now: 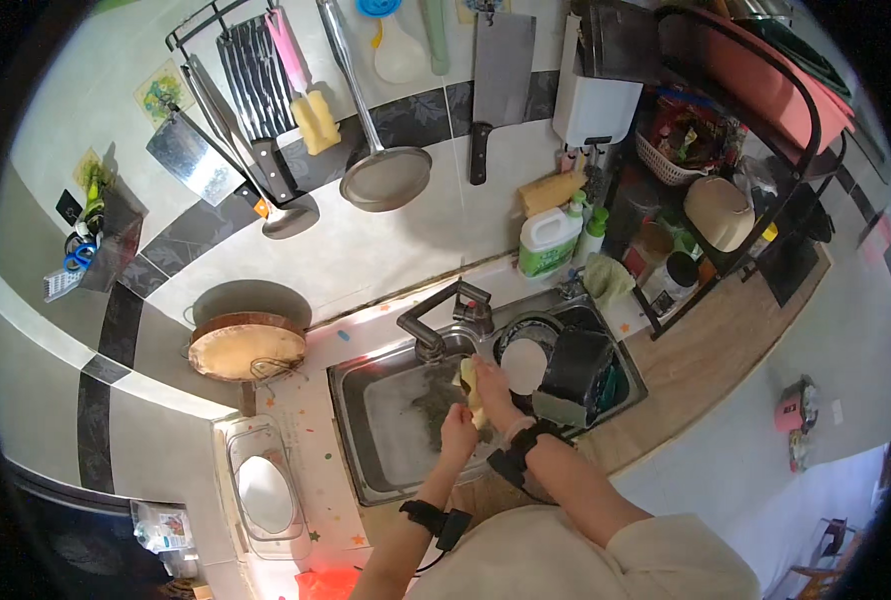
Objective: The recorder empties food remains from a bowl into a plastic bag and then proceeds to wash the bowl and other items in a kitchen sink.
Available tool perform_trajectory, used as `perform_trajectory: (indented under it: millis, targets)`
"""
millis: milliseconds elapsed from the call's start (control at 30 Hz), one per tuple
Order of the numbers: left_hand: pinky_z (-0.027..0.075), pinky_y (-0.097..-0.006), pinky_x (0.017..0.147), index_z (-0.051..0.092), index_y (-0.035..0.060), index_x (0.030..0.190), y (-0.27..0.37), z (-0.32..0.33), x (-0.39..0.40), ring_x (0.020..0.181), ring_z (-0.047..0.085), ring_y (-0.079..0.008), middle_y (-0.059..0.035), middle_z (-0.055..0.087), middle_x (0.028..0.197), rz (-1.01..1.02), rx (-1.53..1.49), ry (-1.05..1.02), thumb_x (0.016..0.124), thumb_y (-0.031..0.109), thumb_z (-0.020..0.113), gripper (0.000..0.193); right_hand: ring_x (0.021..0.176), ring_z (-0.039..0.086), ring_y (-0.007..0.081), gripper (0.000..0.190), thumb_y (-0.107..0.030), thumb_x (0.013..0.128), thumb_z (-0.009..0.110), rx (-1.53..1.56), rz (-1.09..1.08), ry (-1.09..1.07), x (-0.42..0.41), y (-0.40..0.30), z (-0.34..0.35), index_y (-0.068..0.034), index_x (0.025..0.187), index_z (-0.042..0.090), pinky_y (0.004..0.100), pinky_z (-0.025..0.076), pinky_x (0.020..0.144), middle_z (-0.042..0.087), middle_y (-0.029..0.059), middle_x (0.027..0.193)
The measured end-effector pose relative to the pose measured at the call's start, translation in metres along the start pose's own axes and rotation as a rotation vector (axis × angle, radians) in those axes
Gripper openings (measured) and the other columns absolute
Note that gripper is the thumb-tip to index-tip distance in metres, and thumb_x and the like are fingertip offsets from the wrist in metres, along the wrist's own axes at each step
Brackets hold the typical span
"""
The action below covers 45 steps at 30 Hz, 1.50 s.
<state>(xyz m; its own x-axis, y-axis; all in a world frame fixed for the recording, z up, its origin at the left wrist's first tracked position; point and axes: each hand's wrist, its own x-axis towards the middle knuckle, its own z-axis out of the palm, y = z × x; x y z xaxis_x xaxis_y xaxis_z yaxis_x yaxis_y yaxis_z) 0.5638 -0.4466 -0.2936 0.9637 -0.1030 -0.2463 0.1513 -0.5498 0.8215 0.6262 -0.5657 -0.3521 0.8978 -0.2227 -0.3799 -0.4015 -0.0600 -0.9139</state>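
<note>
Over the double stainless steel sink (348, 427), both of my hands are on a pale yellow cloth or sponge (475, 390). My left hand (459, 431) grips its lower end with curled fingers. My right hand (495, 390) holds its upper part, near the divider between the basins. Just above them the dark faucet (429, 341) reaches over the left basin. Whether water runs from it I cannot tell. In the right basin, beside my right hand, lie a pale round dish (524, 366) and a black container (577, 367).
Left of the sink are a glass tray (237, 517) holding a white oval item and a round wooden board (247, 351). A green-labelled detergent bottle (549, 244) stands behind the sink. A black shelf rack (704, 281) rises at right. Knives and a strainer (385, 178) hang on the wall.
</note>
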Motion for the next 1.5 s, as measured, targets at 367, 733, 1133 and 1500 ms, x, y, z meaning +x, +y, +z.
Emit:
perform_trajectory:
  millis: [367,733,1133,1500]
  targets:
    - [0.049,-0.0390,0.073,0.059,0.0045,0.112,-0.031,-0.058,0.054,0.079,0.064,-0.0244,-0.0135,0.066,0.084,-0.144,-0.332,-0.391,0.091,0.022,0.050,0.029,0.084,0.063,0.0197,0.030,-0.018,0.085,0.063,0.712,0.217,-0.512,-0.029,-0.026,0.012,-0.005,0.110,0.055,0.0335,0.052,0.071,0.061,0.0068,0.098]
    - [0.044,-0.0284,0.070,0.065,-0.0001,0.099,-0.003,-0.121,0.058,0.077,0.057,-0.0129,-0.0053,0.066,0.086,0.054,-0.045,-0.153,0.089,0.023,0.058,0.026,0.079,0.060,0.0156,0.038,-0.026,0.073,0.071,-0.123,-0.214,-0.524,-0.026,-0.063,0.032,-0.002,0.100,0.060,0.0303,0.047,0.069,0.063,0.0068,0.085]
    - [0.050,-0.0258,0.057,0.061,-0.0017,0.095,-0.023,-0.185,0.076,0.066,0.060,-0.0142,-0.0106,0.064,0.076,0.213,-0.700,0.242,0.093,0.022,0.051,0.026,0.086,0.061,0.0275,0.028,-0.018,0.080,0.065,-0.494,-0.253,-0.517,-0.043,0.016,0.010,-0.001,0.102,0.058,0.0382,0.047,0.073,0.062,0.0164,0.094]
    - [0.055,-0.0310,0.046,0.047,-0.0039,0.097,-0.054,-0.162,0.064,0.054,0.064,-0.0226,-0.0153,0.062,0.073,-0.156,-0.567,0.158,0.090,0.010,0.049,0.016,0.085,0.057,0.0368,0.026,-0.013,0.077,0.059,-0.862,-0.236,-0.079,-0.014,-0.026,-0.029,-0.001,0.100,0.063,0.0442,0.046,0.077,0.059,0.0214,0.096]
